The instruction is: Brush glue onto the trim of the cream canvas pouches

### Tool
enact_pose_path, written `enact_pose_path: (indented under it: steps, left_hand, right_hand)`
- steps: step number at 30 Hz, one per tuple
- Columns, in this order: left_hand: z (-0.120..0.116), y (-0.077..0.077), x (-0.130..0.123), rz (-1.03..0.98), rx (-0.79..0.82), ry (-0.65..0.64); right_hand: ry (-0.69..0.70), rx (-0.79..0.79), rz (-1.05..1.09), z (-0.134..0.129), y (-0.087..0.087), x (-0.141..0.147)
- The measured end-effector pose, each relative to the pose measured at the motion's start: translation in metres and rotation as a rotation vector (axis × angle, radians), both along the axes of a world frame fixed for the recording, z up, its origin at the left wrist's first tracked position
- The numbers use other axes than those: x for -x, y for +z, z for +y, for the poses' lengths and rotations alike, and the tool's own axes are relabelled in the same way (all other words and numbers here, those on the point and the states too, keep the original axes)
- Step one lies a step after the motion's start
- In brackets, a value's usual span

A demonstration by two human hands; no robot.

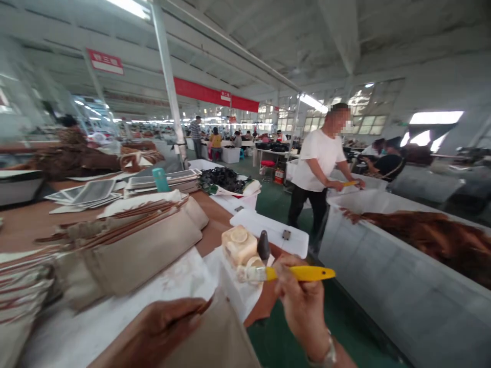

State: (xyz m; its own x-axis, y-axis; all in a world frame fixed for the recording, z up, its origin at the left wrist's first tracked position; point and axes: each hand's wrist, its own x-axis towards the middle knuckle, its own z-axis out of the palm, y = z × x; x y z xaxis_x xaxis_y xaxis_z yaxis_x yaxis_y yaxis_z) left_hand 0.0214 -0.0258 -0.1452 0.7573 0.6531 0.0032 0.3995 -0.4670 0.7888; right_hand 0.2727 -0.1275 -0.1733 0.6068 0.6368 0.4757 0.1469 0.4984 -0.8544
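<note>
Yellow-handled brush [301, 273] sat clenched in the right hand [303, 306] at about 5 o'clock in the head view, its whitish, caked tip reaching left toward 6 o'clock. A metal wristwatch [328, 356] circled that wrist. The left hand [153, 327], at about 7 o'clock, lay over the edge of a tan panel [207, 340] with its fingers curled; whether it gripped the panel or only rested there, I could not tell.

Just above the brush tip, a cream-coloured plastic container [240, 246] stood on a white sheet [180, 286], with a dark, pointed object [263, 246] beside it. A white board [272, 230] lay beyond them on the brown table [215, 225], carrying a small metal piece [286, 234]. At 8 o'clock, a stack of tan panels with brown strips [138, 250] rested on the table. Toward 9 o'clock stood a teal flask [161, 180] near stacked flat templates [163, 180], while a heap of black scraps [224, 179] lay near the middle of the view.

At 4 o'clock, a long grey bin [383, 271] held brown strips [429, 237]. Beyond it at 2 o'clock, a co-worker in a white T-shirt [318, 158] stood with a yellow-handled tool [349, 183] in hand, and another co-worker [387, 164] sat further right.
</note>
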Motion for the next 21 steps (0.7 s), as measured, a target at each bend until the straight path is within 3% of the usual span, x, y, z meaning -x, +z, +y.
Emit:
enact_pose_path:
  steps: [2,4,6,11,13,18,21]
  left_hand:
    - [-0.015,0.022,-0.003,0.047,-0.113,-0.042]
    - [-0.026,0.035,-0.006,0.005,-0.206,-0.052]
    - [-0.033,0.034,-0.007,-0.053,-0.281,-0.025]
    - [-0.038,0.006,-0.003,-0.249,-0.567,0.075]
    - [-0.037,0.003,-0.002,-0.267,-0.690,0.062]
    - [-0.045,0.023,0.004,-0.053,-1.192,-0.031]
    - [-0.052,0.037,0.009,0.026,-1.357,-0.138]
  right_hand:
    - [0.083,-0.005,0.194,-0.011,0.004,-0.006]
    - [0.141,0.003,0.345,-0.018,0.011,-0.008]
    - [0.161,0.040,0.430,-0.023,0.020,-0.007]
    - [0.185,0.067,0.431,-0.026,0.042,0.000]
    - [0.206,0.066,0.429,-0.024,0.050,0.000]
    - [0.233,0.084,0.434,-0.018,0.061,-0.004]
    - [0.262,0.086,0.392,-0.013,0.065,0.001]
